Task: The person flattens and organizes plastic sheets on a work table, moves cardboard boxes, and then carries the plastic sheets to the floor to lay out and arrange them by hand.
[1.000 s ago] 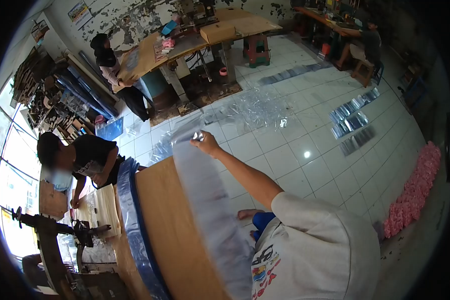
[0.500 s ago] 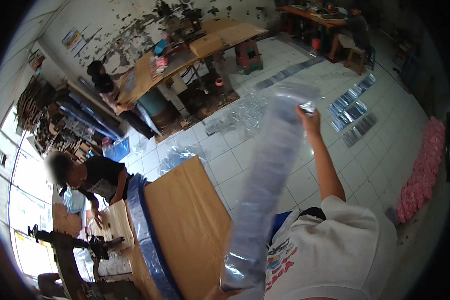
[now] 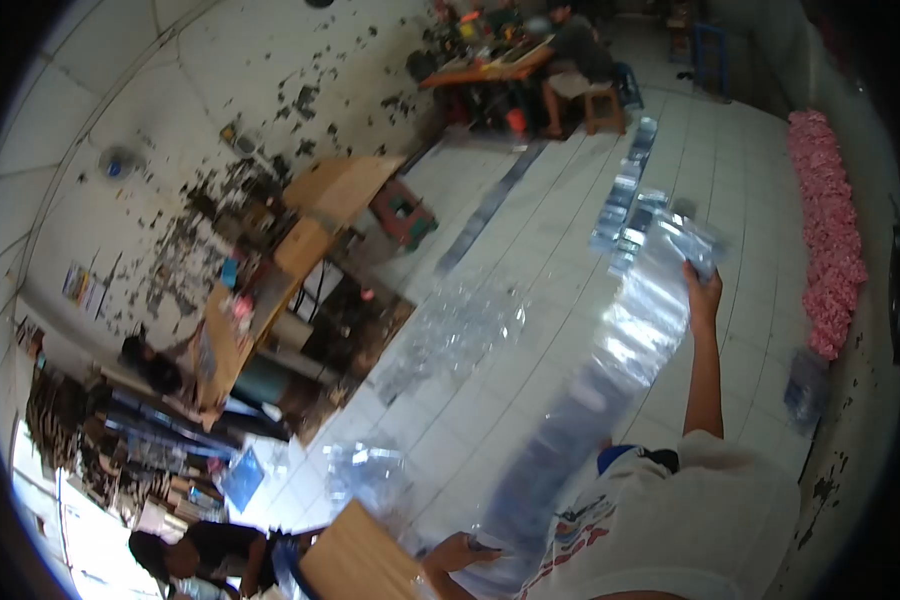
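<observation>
A long strip of clear plastic sheeting (image 3: 642,315), shiny and bluish, stretches diagonally in front of my body. Its far end is gripped by my right hand (image 3: 705,290), fingers closed on the edge, with the arm reaching forward. Near my waist, my left hand (image 3: 456,553) is closed on the strip's lower edge. The lower part of the plastic is smeared by motion. Beyond the raised end, rows of stacked plastic pieces (image 3: 625,190) lie on the tiled floor.
Loose clear plastic (image 3: 460,325) is heaped on the floor. A brown-topped table (image 3: 345,540) stands close at lower left, with a person (image 3: 215,555) beside it. Another person (image 3: 582,55) sits at a far workbench (image 3: 490,70). A pink pile (image 3: 825,235) lines the right wall.
The view has turned right. The plastic strip has swung from nearly upright to a slant, with its far end lying farther right. Both hands still hold it.
</observation>
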`<state>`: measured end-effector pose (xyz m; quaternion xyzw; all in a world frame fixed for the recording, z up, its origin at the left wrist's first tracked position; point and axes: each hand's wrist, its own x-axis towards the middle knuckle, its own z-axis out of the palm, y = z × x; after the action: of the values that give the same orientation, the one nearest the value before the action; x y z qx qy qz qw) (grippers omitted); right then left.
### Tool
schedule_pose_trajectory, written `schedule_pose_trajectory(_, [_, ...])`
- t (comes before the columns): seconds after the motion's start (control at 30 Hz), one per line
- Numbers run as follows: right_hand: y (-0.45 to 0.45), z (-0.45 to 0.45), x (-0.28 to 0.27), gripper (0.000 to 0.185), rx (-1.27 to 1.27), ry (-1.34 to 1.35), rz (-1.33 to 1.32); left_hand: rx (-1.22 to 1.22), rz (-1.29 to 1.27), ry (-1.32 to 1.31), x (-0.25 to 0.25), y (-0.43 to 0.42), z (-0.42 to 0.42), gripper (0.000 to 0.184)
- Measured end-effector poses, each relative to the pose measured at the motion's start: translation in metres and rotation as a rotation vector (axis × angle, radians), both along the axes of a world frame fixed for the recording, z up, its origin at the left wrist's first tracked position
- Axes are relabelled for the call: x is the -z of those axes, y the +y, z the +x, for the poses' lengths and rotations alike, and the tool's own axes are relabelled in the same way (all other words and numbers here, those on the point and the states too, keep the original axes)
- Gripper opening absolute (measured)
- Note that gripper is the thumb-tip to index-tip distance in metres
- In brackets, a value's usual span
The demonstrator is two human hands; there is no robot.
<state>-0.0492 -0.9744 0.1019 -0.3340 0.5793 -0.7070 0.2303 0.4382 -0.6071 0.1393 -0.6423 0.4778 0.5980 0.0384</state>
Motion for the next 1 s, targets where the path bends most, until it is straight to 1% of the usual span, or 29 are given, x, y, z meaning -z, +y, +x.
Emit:
schedule_pose_trajectory(0.03, [-0.019,-0.019,-0.001,0.039,0.007,-0.029,-0.003,0.061,-0.057,-0.029,-0.001,-0.046,-0.012,0.048])
schedule_pose_trajectory(0.1, [-0.051,-0.051,0.003,0.038,0.048,-0.067,0.002,0.169,-0.129,-0.078,0.002,-0.108,-0.039,0.046])
schedule_pose_trajectory(0.13, [-0.068,-0.064,0.004,0.037,0.081,-0.066,-0.002,0.153,-0.019,0.061,0.067,-0.131,-0.021,0.042])
schedule_pose_trajectory(0.17, [-0.081,-0.075,0.003,0.035,0.115,-0.072,-0.005,0.119,-0.004,0.131,0.037,-0.170,-0.046,0.039])
schedule_pose_trajectory(0.23, [-0.106,-0.096,-0.001,0.035,0.123,-0.120,0.022,0.302,-0.089,0.032,0.016,-0.239,-0.065,0.038])
schedule_pose_trajectory(0.3, [-0.130,-0.117,0.002,0.037,0.130,-0.165,0.025,0.345,-0.060,-0.053,-0.010,-0.303,-0.093,0.039])
schedule_pose_trajectory(0.33, [-0.136,-0.119,0.006,0.038,0.164,-0.162,-0.024,0.366,-0.048,-0.095,-0.016,-0.330,-0.102,0.040])
schedule_pose_trajectory(0.37, [-0.166,-0.134,0.006,0.040,0.199,-0.144,-0.079,0.337,-0.050,-0.024,0.002,-0.378,-0.115,0.041])
schedule_pose_trajectory(0.4, [-0.180,-0.140,0.010,0.045,0.198,-0.169,-0.040,0.293,-0.041,0.037,0.034,-0.400,-0.109,0.043])
schedule_pose_trajectory(0.43, [-0.195,-0.143,0.007,0.045,0.207,-0.169,-0.021,0.241,-0.023,0.101,0.063,-0.421,-0.107,0.044])
schedule_pose_trajectory(0.47, [-0.209,-0.141,0.003,0.044,0.208,-0.167,0.006,0.413,-0.117,-0.088,0.060,-0.452,-0.119,0.051])
schedule_pose_trajectory(0.5, [-0.224,-0.143,0.003,0.044,0.201,-0.166,0.042,0.448,-0.058,-0.027,0.058,-0.479,-0.129,0.060])
schedule_pose_trajectory(0.53, [-0.245,-0.154,0.018,0.044,0.175,-0.176,0.059,0.550,-0.043,-0.163,0.053,-0.510,-0.145,0.067])
schedule_pose_trajectory(0.57, [-0.265,-0.159,0.022,0.043,0.194,-0.169,0.063,0.362,-0.222,0.059,0.088,-0.521,-0.143,0.069])
schedule_pose_trajectory(0.6, [-0.287,-0.161,0.023,0.041,0.212,-0.161,0.063,0.371,-0.275,0.006,0.086,-0.550,-0.154,0.067])
schedule_pose_trajectory(0.63, [-0.305,-0.166,0.026,0.040,0.231,-0.151,0.066,0.424,-0.179,-0.003,0.080,-0.584,-0.166,0.068])
schedule_pose_trajectory(0.67, [-0.311,-0.176,0.032,0.038,0.230,-0.143,0.101,0.558,-0.133,-0.115,0.088,-0.617,-0.176,0.067])
schedule_pose_trajectory(0.7, [-0.322,-0.189,0.035,0.037,0.233,-0.144,0.124,0.452,-0.224,-0.004,0.093,-0.641,-0.182,0.069])
schedule_pose_trajectory(0.73, [-0.354,-0.206,0.034,0.035,0.234,-0.144,0.107,0.336,-0.414,0.081,0.106,-0.660,-0.189,0.068])
schedule_pose_trajectory(0.77, [-0.374,-0.230,0.031,0.036,0.254,-0.167,0.075,0.560,-0.313,-0.066,0.102,-0.696,-0.199,0.066])
schedule_pose_trajectory(0.8, [-0.376,-0.253,0.030,0.036,0.279,-0.190,0.073,0.512,-0.128,-0.103,0.080,-0.721,-0.213,0.062])
schedule_pose_trajectory(0.83, [-0.392,-0.267,0.031,0.037,0.307,-0.235,0.042,0.424,-0.138,0.005,0.070,-0.739,-0.220,0.058])
schedule_pose_trajectory(0.87, [-0.406,-0.276,0.026,0.037,0.347,-0.220,-0.002,0.469,-0.170,-0.031,0.077,-0.757,-0.221,0.057])
schedule_pose_trajectory(0.9, [-0.411,-0.289,0.018,0.038,0.392,-0.200,-0.039,0.411,-0.064,0.066,0.056,-0.776,-0.227,0.057])
schedule_pose_trajectory(0.97, [-0.423,-0.309,0.017,0.034,0.473,-0.156,-0.015,0.450,-0.111,-0.043,0.071,-0.797,-0.227,0.059])
schedule_pose_trajectory(1.0, [-0.433,-0.316,0.016,0.033,0.501,-0.133,-0.011,0.456,-0.114,-0.053,0.075,-0.807,-0.229,0.059])
